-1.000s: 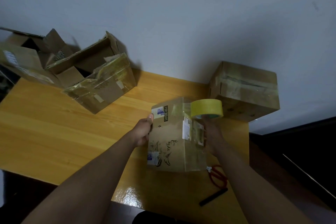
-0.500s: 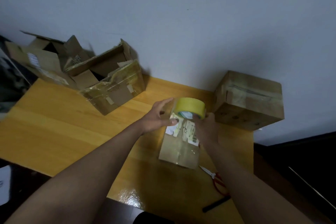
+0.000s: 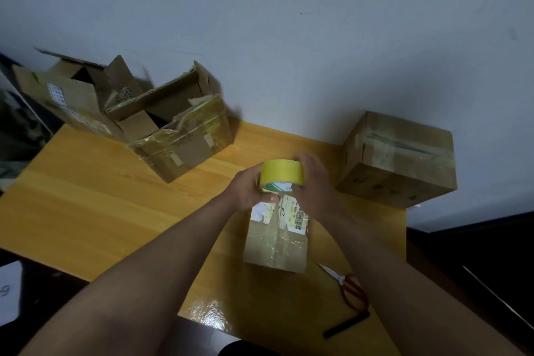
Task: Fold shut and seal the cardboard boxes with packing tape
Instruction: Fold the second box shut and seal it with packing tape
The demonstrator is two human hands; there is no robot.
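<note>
Two open boxes (image 3: pixel 161 124) sit at the counter's (image 3: pixel 86 196) far left, contents unseen; a taped box (image 3: pixel 398 159) sits far right. The near box (image 3: pixel 277 237) bears barcode labels, unreadable. Above its far end, left hand (image 3: pixel 245 188) and right hand (image 3: pixel 313 182) both grip the tape (image 3: pixel 283 173).

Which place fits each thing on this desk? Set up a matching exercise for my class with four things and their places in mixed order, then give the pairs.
Things:
1. tape roll
2. scissors
3. sealed box
4. open boxes

Places:
A. far left, by the wall
B. held in both hands above the small box
C. far right, by the wall
D. flat on the table, right of the small box

Pairs: 1-B, 2-D, 3-C, 4-A
</note>
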